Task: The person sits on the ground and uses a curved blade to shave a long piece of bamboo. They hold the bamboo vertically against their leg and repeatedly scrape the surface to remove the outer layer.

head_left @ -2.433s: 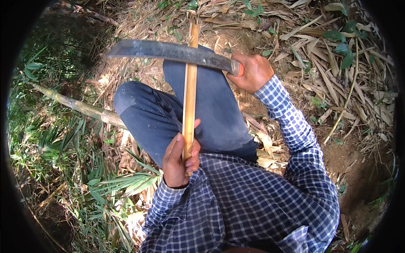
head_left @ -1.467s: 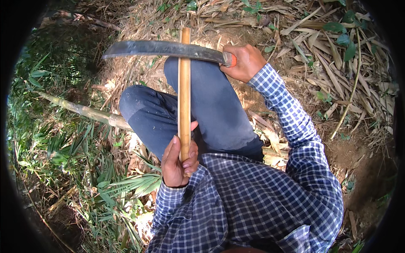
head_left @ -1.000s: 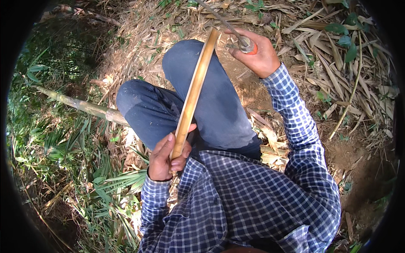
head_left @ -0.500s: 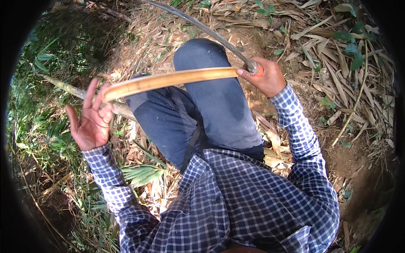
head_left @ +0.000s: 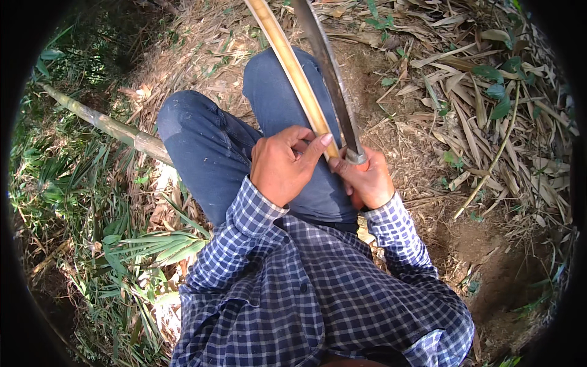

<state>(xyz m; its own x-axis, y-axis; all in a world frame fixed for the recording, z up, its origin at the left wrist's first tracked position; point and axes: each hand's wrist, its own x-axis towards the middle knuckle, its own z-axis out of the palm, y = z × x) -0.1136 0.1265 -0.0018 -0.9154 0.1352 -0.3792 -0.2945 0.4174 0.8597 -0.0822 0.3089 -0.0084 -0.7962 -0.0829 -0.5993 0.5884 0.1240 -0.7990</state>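
Observation:
A split bamboo strip (head_left: pixel 291 61), pale yellow inside, slants up and away over my knees. Near its lower end my left hand (head_left: pixel 284 165) pinches it between thumb and fingers. My right hand (head_left: pixel 368 180) is closed round the orange handle of a machete (head_left: pixel 331 72), whose long dark blade points away from me, beside the strip and to its right. The thumb of this hand meets the strip's lower end. Most of the handle is hidden by my fingers, and the far tips of both strip and blade run out of the picture.
My bent legs in blue trousers (head_left: pixel 202 153) lie under the hands. A bamboo pole (head_left: pixel 107 125) slants in from the left behind my knee. Dry leaves (head_left: pixel 471 110) litter the ground on the right, with a thin stem (head_left: pixel 498 156). Green plants (head_left: pixel 162 244) grow on the left.
The strip has swung from lying crosswise to pointing away from me. My left hand has come from open at the far left to grip its near end. The machete has turned more upright.

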